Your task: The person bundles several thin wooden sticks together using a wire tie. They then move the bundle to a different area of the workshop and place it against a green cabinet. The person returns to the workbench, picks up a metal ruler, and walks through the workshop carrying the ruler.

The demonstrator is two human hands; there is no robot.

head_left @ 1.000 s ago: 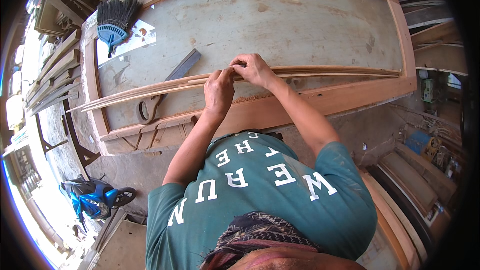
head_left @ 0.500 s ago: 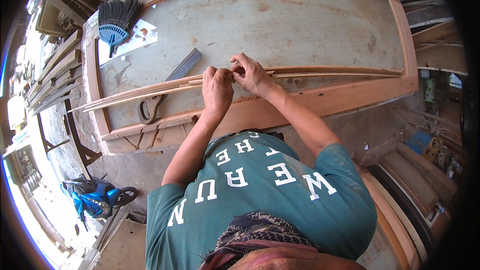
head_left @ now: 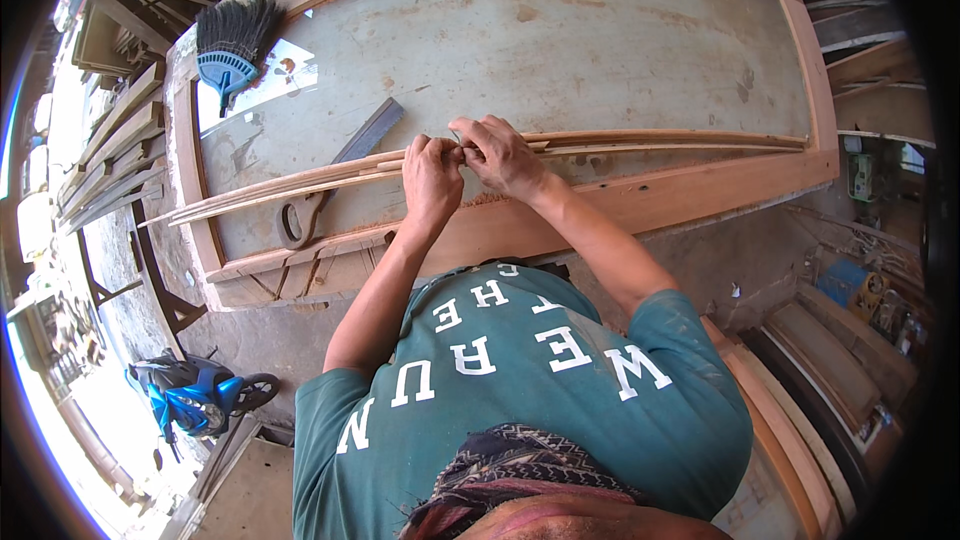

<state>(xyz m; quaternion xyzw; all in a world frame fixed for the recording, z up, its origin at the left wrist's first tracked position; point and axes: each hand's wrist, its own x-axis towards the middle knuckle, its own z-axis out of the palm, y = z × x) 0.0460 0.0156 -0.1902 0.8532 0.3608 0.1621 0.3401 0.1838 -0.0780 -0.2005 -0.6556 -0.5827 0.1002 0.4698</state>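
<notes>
A bundle of long, thin wooden strips (head_left: 655, 143) lies crosswise over the near part of a large wooden frame (head_left: 640, 195) with a grey panel (head_left: 520, 50). Both hands meet at the bundle's middle. My left hand (head_left: 433, 178) is closed on the strips, thumb and fingers pinched. Just right of it, my right hand (head_left: 503, 158) has its fingertips pressed together, with its index finger bent up. What looks like a thin dark strand shows between the two hands' fingertips; the fingers hide most of it. A handsaw (head_left: 370, 130) lies beneath the strips, left of my left hand.
A blue-headed hand broom (head_left: 228, 65) lies at the frame's far left corner. Stacked boards (head_left: 115, 150) stand on the left, above a blue motorbike (head_left: 200, 395). More panels and boards (head_left: 830, 360) lean at the right. Sawdust is scattered along the frame's near rail.
My right hand has shifted slightly left and its index finger has moved over toward my left hand's fingertips. The strips and the saw stay nearly where they were.
</notes>
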